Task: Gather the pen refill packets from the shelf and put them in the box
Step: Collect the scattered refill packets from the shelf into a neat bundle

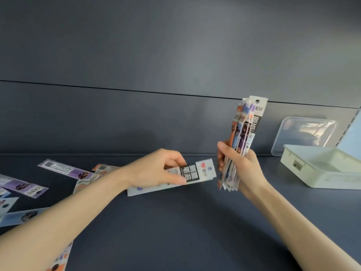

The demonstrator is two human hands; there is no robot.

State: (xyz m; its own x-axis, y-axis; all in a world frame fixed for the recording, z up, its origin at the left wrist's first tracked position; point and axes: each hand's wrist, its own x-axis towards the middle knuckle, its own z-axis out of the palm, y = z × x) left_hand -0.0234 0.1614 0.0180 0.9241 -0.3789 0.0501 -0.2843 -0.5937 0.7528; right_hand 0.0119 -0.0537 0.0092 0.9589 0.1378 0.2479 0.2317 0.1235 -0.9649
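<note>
The left hand (156, 169) pinches one packet (203, 170), the right hand (244, 169) grips an upright bundle (248, 124); some seven loose packets (66, 170) lie along the shelf's (175, 222) left edge, one open box (320, 169) at right.

- Light soft and fairly dim; pale sheen on the back panel (195, 75), brighter toward upper right.
- Soft-edged shadows on the shelf (175, 222), mid-frame.
- Glare on the clear lid (306, 133).
- Packets (23, 187) at left edge smeared, out of focus.
- Panel seam (117, 89) bows: wide-angle distortion.
</note>
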